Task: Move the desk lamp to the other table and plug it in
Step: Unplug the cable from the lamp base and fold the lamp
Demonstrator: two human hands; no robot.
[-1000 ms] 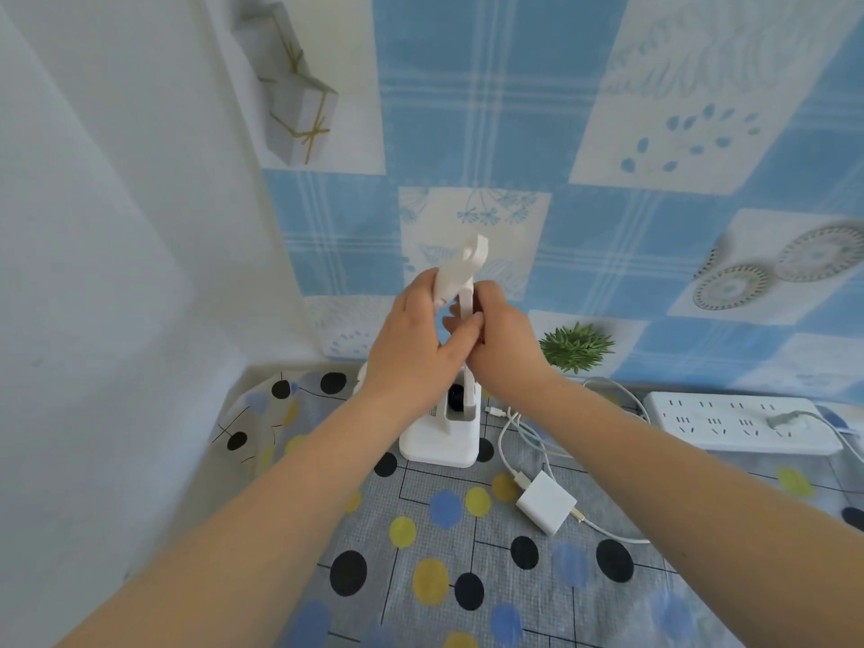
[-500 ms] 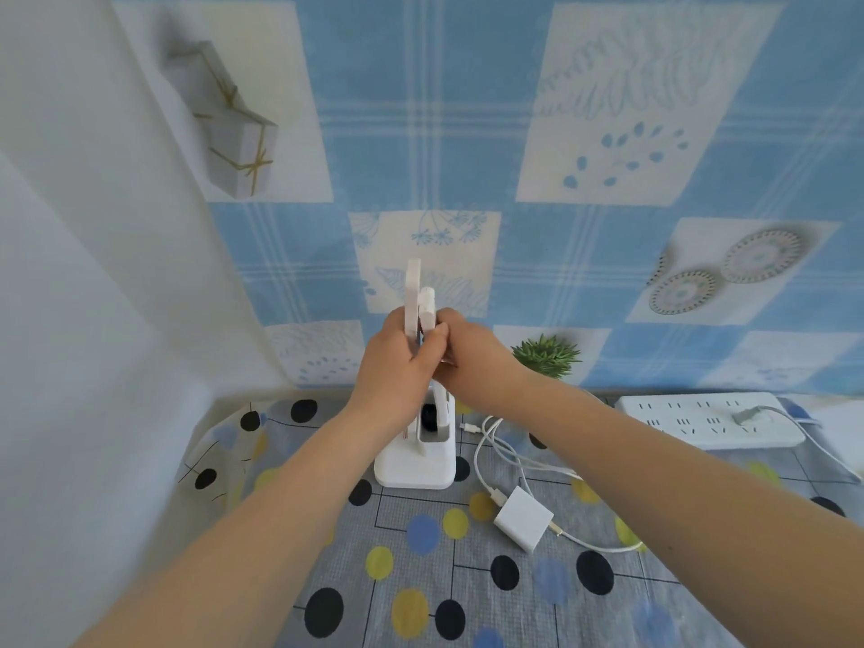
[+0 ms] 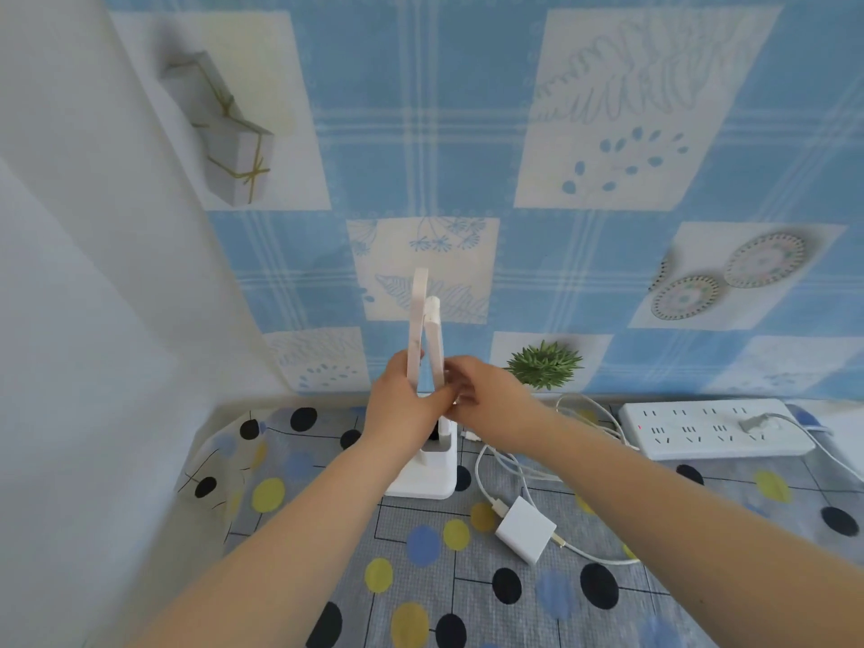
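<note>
The desk lamp [image 3: 424, 367] stands on the dotted bench [image 3: 654, 577], folded upright, with both hands — left hand [image 3: 402, 404], right hand [image 3: 486, 399] — closed around its arm, but its adapter [image 3: 526, 535] lies unplugged near the power strip [image 3: 715, 430], so plugging in remains.

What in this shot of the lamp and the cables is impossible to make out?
Head view only:
- Lamp hinge and lower stem: covered by the left hand and right hand.
- Where the cable joins the lamp: behind the right hand.
- Power strip cord: leaves the right edge.
</note>
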